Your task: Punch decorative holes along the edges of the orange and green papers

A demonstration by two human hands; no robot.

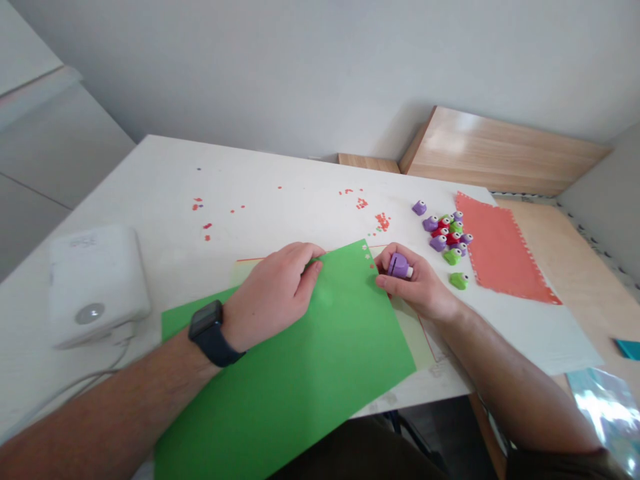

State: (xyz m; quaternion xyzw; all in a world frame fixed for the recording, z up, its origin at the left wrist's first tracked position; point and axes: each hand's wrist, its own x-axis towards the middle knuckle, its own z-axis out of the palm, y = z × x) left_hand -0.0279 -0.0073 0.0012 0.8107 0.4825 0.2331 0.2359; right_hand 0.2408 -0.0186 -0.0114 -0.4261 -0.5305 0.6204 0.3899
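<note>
A large green sheet of paper (320,347) lies tilted across the front of the table and hangs past its edge. My left hand (277,283) pinches the sheet's far edge between thumb and fingers. In my right hand (417,283) is a purple craft paper punch (399,265), held at the sheet's right edge near the far corner. I cannot tell whether the paper is inside its slot. Small flower-shaped holes (367,256) run down that edge just above the punch. Beneath the green sheet a pale yellow-green sheet (425,357) shows.
Several purple, red and green punches (453,233) cluster at the right, beside a red sheet (505,247) with punched edges. Red paper bits (383,222) are scattered farther back. A white device (97,283) with a cable stands at the left. A wooden panel (500,150) rises behind.
</note>
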